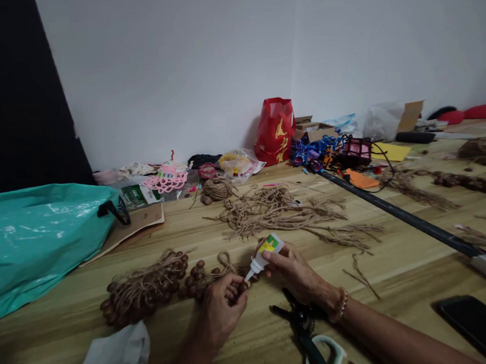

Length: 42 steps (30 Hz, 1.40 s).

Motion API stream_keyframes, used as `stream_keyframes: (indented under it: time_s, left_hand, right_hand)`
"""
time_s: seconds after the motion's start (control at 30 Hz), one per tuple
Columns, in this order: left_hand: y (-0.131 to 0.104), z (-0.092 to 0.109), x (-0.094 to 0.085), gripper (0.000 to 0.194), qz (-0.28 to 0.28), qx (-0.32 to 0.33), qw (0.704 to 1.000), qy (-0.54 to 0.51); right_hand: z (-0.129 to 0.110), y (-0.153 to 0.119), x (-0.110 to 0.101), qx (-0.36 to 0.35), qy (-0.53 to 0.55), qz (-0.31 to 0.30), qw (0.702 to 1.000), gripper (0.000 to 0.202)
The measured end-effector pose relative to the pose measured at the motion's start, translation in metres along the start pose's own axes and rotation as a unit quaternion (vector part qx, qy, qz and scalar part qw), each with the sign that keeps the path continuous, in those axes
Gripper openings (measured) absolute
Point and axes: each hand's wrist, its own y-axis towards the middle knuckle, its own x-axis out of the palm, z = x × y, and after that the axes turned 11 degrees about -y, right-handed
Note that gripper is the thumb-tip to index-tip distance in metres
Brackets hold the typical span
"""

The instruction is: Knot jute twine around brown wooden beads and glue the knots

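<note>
Your right hand (292, 269) is closed round a white glue bottle (270, 252), its nozzle tipped down to your left hand (226, 304), whose fingers pinch a brown bead (243, 286). Bead bunches (145, 289) lie left of it; pruning shears (303, 324) lie below your right wrist. Jute cords (269, 210) spread beyond on the wooden tabletop (220, 351), which meets a pale wall (178, 70).
</note>
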Motion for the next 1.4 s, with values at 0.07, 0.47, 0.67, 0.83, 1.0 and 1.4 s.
stream_keyframes:
  time_s: [0.07,0.47,0.67,0.83,1.0,1.4]
  left_hand:
    - [0.001,-0.001,0.0,0.009,-0.001,0.0,1.0,0.008]
    - [0.001,0.003,0.002,0.006,-0.011,-0.023,1.0,-0.005]
    - [0.001,-0.001,0.002,0.007,-0.013,-0.023,1.0,0.004]
    - [0.0,-0.005,0.002,0.007,-0.012,-0.007,1.0,0.008]
    - [0.0,-0.005,0.002,0.007,-0.015,-0.011,1.0,0.002]
    - [-0.001,0.011,0.001,0.003,-0.014,-0.028,0.999,0.003]
  right_hand:
    - [0.0,-0.001,0.0,-0.007,-0.011,-0.009,1.0,0.026]
    - [-0.006,-0.005,0.002,-0.011,-0.083,-0.052,0.995,0.025]
    - [-0.004,-0.004,0.001,-0.004,-0.091,-0.051,0.995,0.027]
    - [-0.005,-0.004,0.0,-0.022,-0.118,-0.04,0.992,0.025]
    - [-0.006,-0.005,0.0,-0.021,-0.114,-0.042,0.992,0.025]
    - [-0.011,-0.009,0.002,-0.021,-0.166,-0.073,0.983,0.025]
